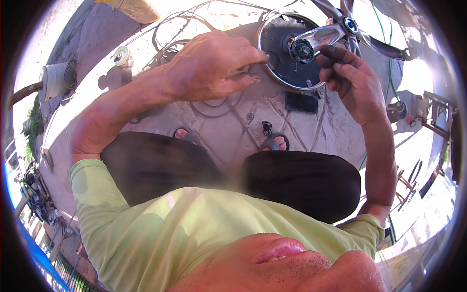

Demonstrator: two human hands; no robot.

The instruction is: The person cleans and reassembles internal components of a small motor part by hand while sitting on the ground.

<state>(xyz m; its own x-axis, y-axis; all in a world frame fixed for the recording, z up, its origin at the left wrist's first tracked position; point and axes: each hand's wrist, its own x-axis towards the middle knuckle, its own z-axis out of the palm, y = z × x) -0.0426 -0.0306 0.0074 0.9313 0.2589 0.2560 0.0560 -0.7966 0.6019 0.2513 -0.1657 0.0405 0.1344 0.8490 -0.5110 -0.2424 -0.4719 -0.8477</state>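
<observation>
A chrome star-shaped base (350,25) with several legs lies in front of me at the upper right. One leg points toward me over a round black disc (279,61) with a shiny metal rim. That leg's near end carries a dark, dirty round piece (302,50). My right hand (352,78) is beside this end, its fingers curled and pressed together; whatever they hold is hidden. My left hand (214,65) hovers at the disc's left edge, index finger and thumb apart. The index fingertip is close to a small shiny bit on the rim.
On the ground near the disc lie a dark flat rectangular piece (301,102) and a small black part (267,128). Loose cables (168,36) coil behind my left hand. A white bucket (56,82) stands far left, a yellow container (134,9) at the back. A green cord (390,73) runs along the right.
</observation>
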